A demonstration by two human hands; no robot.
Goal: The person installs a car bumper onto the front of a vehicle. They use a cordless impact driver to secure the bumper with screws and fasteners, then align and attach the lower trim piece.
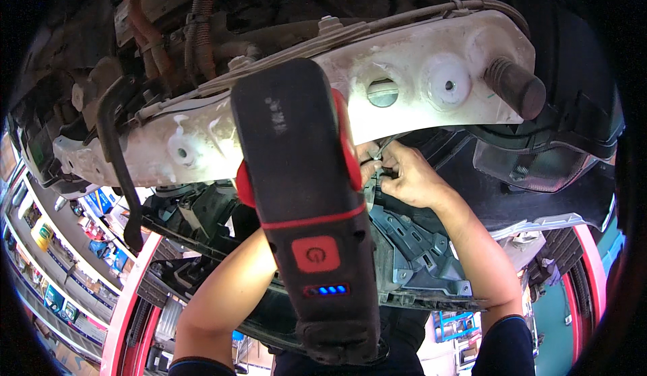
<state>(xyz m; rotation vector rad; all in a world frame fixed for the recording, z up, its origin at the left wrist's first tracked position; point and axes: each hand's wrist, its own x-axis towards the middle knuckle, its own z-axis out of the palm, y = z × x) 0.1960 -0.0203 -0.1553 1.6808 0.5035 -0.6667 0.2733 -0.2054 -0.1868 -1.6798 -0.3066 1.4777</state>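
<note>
- Crowded shelves point(64, 261) line the lower left of the frame.
- Pale, scuffed beam point(411, 59) across the upper frame, partly blocked by a black-and-red lamp point(303, 167).
- Small greyish piece point(378, 158), just right of centre: partly covered, exact shape unclear.
- Right hand point(416, 177): curled, pinching it.
- Left hand point(366, 152): mostly behind the lamp, close beside the piece; its grip cannot be told.

Lit harshly from beside a black-and-red lamp point(296, 147), washed to white glare along the pale beam point(411, 116), sunk in deep shadow toward the top, bright again over the shelves point(71, 241) at lower left, bowed by fisheye and black at the corners.
</note>
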